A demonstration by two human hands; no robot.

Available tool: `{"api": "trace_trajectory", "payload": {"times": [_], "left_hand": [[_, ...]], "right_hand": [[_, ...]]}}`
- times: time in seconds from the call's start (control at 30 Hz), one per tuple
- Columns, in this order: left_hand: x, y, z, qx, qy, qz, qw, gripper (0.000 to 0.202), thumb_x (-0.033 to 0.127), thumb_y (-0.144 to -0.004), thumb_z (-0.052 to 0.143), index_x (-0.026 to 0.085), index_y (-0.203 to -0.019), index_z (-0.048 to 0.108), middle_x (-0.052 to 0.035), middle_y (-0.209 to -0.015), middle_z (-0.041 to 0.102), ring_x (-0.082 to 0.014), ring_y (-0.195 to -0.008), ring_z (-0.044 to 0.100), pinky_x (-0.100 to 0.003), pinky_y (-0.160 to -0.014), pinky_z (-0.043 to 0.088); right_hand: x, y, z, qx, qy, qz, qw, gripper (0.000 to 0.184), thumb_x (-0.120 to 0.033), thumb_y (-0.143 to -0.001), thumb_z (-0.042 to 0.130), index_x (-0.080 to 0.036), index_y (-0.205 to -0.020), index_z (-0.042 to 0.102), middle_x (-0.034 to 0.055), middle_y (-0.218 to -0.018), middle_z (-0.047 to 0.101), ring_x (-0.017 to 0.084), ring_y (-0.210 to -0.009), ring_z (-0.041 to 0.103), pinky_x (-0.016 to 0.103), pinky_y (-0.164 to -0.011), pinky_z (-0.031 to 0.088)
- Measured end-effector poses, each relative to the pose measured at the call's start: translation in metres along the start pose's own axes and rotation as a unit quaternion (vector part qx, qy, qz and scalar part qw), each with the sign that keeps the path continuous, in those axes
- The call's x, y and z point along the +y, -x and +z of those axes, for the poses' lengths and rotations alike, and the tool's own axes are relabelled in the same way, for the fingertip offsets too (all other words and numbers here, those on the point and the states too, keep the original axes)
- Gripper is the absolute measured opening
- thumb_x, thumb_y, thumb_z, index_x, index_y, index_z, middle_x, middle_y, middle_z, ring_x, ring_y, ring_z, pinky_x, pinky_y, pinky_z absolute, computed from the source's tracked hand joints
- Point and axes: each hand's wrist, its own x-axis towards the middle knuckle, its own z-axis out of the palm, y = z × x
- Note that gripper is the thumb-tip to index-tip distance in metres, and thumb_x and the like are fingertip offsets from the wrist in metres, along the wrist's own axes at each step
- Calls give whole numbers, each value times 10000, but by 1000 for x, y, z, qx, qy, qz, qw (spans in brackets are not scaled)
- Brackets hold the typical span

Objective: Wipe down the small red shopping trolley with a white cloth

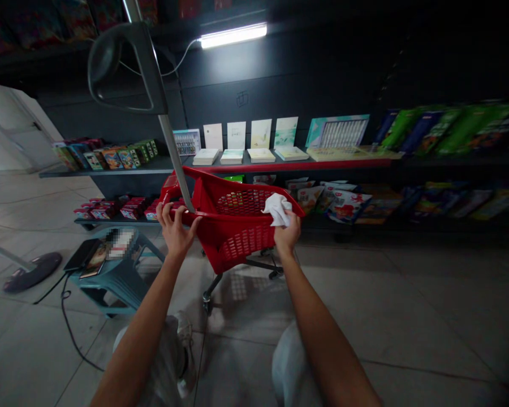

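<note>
A small red shopping cart [212,237] with perforated sides stands in front of me on dark wheeled legs. My left hand [176,230] grips its near rim beside the handle end, fingers hooked over the edge and thumb spread along it. In my right hand [289,230] is a crumpled white cloth [279,209], held against the cart's rim at its right end. That hand's fingertips are partly hidden by the cloth. A metal pole [172,144] with a dark loop handle [152,85] rises from the cart's left part.
Behind the cart, a shelf [335,164] carries books, boxes and bagged snacks, with more packets below. A blue-grey plastic stool [127,282] at the left bears a dark device and papers. A cable [70,325] trails on the floor near a round pole base [33,272].
</note>
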Motion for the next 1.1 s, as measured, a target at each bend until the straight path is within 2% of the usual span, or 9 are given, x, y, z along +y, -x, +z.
{"api": "trace_trajectory", "payload": {"times": [0.23,0.37,0.47,0.6,0.67,0.8,0.9,1.0,1.1], "left_hand": [[-3,-1,5,3,-4,3,1000,473,587,-849,723,222,-1144,665,-169,-1417,463,-396,-1518,256,-572,-1234,280],[-4,-4,4,-3,-1,4,1000,479,596,-837,734,224,-1132,678,-165,-1378,475,-393,-1479,301,-565,-1229,284],[-3,-9,2,-18,6,6,1000,494,615,-810,754,223,-1105,698,-156,-1307,501,-390,-1432,345,-555,-1218,302],[5,-11,1,-19,7,8,1000,447,579,-822,755,224,-1091,722,-146,-1272,512,-385,-1412,350,-532,-1199,333],[11,-9,2,-14,10,7,1000,371,521,-876,714,224,-1097,730,-142,-1267,514,-371,-1410,351,-522,-1196,336],[22,-6,6,-16,29,10,999,269,417,-957,620,227,-1106,738,-136,-1260,528,-345,-1410,346,-510,-1198,328],[29,-5,11,-17,26,10,999,261,395,-972,599,226,-1113,740,-136,-1259,535,-336,-1398,353,-513,-1197,326],[35,-5,16,-15,17,0,1000,256,386,-979,591,227,-1115,740,-136,-1265,533,-326,-1394,357,-491,-1179,356],[37,-4,21,-10,18,-6,1000,251,385,-977,595,228,-1112,737,-140,-1284,522,-325,-1414,335,-472,-1160,384]], "right_hand": [[57,-37,-18,78,51,65,994,412,-246,-773,580,-164,-1166,672,146,-1149,683,293,-1083,642,432,-1018,491],[80,-34,-8,149,30,171,973,428,-272,-705,595,-183,-1124,612,146,-1127,707,295,-1022,672,435,-951,536],[79,-24,5,145,13,230,962,398,-288,-684,594,-201,-1072,591,146,-1102,720,313,-1031,690,435,-950,538],[52,-4,25,84,-33,283,955,479,-308,-678,593,-199,-1144,581,147,-1163,719,310,-1047,700,409,-930,545],[32,11,37,37,-58,275,959,508,-316,-690,580,-193,-1183,583,146,-1185,716,296,-1032,702,397,-914,548],[-17,52,63,-41,-88,185,978,488,-349,-726,596,-198,-1190,613,130,-1160,724,287,-1031,686,399,-924,539],[-57,84,76,-90,-105,95,986,419,-366,-794,608,-208,-1182,629,95,-1068,734,263,-952,682,374,-866,548],[-89,105,80,-120,-107,23,987,378,-326,-848,606,-185,-1198,627,100,-1057,721,260,-982,672,359,-885,537],[-105,112,77,-135,-111,-51,983,332,-249,-891,573,-180,-1212,619,121,-1157,679,257,-1120,634,367,-998,501]]}}
